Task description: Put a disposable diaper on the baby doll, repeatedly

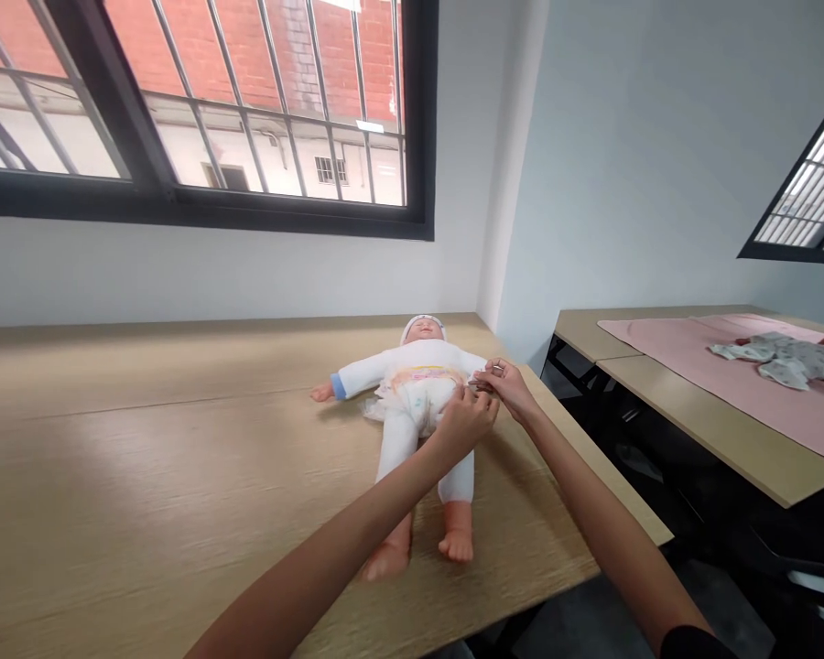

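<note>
A baby doll (443, 355) in a white cap and white suit lies on its back on the wooden table, feet toward me. Round its hips is a white diaper (418, 395) with an orange and pink waistband. Both my hands meet at the hip on the right side of the view. My left hand (468, 416) reaches across the doll's leg, its fingers closed on the diaper's side. Beside it, my right hand (512, 386) pinches the diaper's edge near the waistband. The fingers hide the exact spot they grip. One doll arm stretches out to the left, with a blue cuff (338, 386).
The wooden table (178, 476) runs along the wall beneath a barred window (281, 101). To the right, across a gap, stands another table with a pink cloth (700, 366) and a second doll in pale patterned clothes (789, 357).
</note>
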Tool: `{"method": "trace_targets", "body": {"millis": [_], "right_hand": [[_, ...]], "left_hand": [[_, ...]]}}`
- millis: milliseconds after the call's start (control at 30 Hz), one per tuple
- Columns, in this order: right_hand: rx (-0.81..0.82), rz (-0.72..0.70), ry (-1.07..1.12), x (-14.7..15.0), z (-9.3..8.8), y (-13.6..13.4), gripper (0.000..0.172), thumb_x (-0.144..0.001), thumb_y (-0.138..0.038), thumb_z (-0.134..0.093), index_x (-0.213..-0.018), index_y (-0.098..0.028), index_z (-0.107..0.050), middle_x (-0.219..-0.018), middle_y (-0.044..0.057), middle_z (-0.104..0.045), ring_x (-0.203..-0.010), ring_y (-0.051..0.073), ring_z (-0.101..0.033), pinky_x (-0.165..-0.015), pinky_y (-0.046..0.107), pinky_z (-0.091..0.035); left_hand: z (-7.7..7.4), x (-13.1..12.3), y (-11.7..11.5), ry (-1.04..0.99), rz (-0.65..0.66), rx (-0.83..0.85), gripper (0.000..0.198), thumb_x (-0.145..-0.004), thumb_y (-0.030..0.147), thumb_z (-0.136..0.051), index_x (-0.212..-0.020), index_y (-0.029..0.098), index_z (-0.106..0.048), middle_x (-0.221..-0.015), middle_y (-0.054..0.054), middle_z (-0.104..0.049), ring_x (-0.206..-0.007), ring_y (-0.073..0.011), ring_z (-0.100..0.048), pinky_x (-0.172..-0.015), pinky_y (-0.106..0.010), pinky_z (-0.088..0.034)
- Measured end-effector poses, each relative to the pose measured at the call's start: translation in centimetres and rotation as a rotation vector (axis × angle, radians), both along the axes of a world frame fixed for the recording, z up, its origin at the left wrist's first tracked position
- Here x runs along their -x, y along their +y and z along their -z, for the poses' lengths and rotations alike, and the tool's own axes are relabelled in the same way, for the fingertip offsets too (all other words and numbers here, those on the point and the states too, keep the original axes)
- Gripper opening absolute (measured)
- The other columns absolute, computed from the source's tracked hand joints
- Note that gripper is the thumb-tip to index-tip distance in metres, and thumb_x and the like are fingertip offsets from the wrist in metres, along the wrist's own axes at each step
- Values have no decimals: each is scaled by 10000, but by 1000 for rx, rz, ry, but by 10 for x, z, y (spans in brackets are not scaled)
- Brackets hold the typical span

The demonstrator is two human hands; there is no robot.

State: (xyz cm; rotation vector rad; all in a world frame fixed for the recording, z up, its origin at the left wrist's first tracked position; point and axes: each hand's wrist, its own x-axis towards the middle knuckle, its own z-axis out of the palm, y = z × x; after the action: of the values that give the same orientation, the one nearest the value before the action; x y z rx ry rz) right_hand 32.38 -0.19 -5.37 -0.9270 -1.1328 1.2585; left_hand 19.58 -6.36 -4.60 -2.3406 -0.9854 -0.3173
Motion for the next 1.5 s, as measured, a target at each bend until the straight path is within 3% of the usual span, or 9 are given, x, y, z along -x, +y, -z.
{"method": "trace_targets", "body": {"millis": [200, 400, 567, 700, 833, 1033, 1167, 1367, 1500], "right_hand": [[2, -42, -236, 5, -21, 8, 319, -567, -218, -753, -795, -186, -532, -646, -11, -663, -645, 163, -669, -608, 247, -493], [-60, -67, -409, 18, -32, 8, 233, -627, -123, -685, -843, -166, -608, -654, 7, -684, -647, 165, -674, -591, 237, -500], [-78, -138, -305, 24, -31, -5, 304, -765, -328, -686, -1012, -170, -607, -752, 46, -719, -748, 185, -704, -729, 298, -545], [-46, -137, -104, 19, -27, -11, 346, -813, -446, -633, -1023, -174, -597, -835, 71, -733, -801, 192, -710, -820, 334, -535], [-18, -29, 70, 12, -21, -4, 238, -822, -382, -630, -939, -175, -633, -857, 66, -733, -823, 159, -698, -862, 304, -514], [-58, 55, 30, 5, -11, 5, 182, -769, -337, -675, -840, -169, -691, -786, 42, -707, -713, 111, -650, -763, 252, -514], [-63, 65, 12, 3, -8, 6, 199, -740, -358, -690, -805, -170, -687, -743, 33, -689, -689, 110, -641, -744, 247, -511], [-48, 103, 38, 4, 1, 12, 201, -701, -342, -700, -769, -156, -665, -661, 11, -659, -618, 101, -617, -685, 233, -504], [-17, 119, 13, 5, 8, 15, 204, -696, -337, -686, -765, -148, -651, -645, 7, -655, -579, 102, -607, -648, 236, -496]], "left_hand": [[10, 2, 8, -19, 29, -54, 158, -892, 98, -444, -896, 136, -597, -895, -110, -654, -902, -261, -612, -853, -426, -448], [9, 1, 8, -10, 29, -14, 136, -894, 142, -481, -906, 118, -615, -953, -134, -657, -953, -280, -602, -841, -438, -453], [13, -1, 13, -27, 42, -7, 185, -892, 135, -485, -999, 105, -633, -1061, -164, -650, -993, -286, -594, -843, -433, -446], [15, 0, 16, -82, 59, -8, 174, -898, 136, -482, -945, 116, -648, -916, -126, -665, -912, -268, -606, -829, -422, -444], [10, 2, 12, -94, 40, 16, 159, -900, 194, -509, -866, 124, -647, -840, -106, -656, -867, -265, -605, -847, -419, -436], [1, 3, 4, -100, 23, 59, 164, -893, 249, -541, -893, 126, -649, -902, -108, -660, -940, -274, -603, -920, -437, -424], [-1, 4, 2, -103, -25, 56, 248, -890, 318, -549, -959, 111, -668, -973, -132, -667, -1048, -311, -582, -1005, -482, -375], [-4, 6, -2, -193, -273, 107, 654, -885, 536, -472, -1236, -6, -575, -1302, -269, -536, -1284, -413, -423, -1069, -497, -309], [-5, 5, -3, -216, -329, 151, 680, -890, 560, -441, -1294, 23, -544, -1358, -265, -492, -1327, -432, -363, -1077, -520, -287]]}}
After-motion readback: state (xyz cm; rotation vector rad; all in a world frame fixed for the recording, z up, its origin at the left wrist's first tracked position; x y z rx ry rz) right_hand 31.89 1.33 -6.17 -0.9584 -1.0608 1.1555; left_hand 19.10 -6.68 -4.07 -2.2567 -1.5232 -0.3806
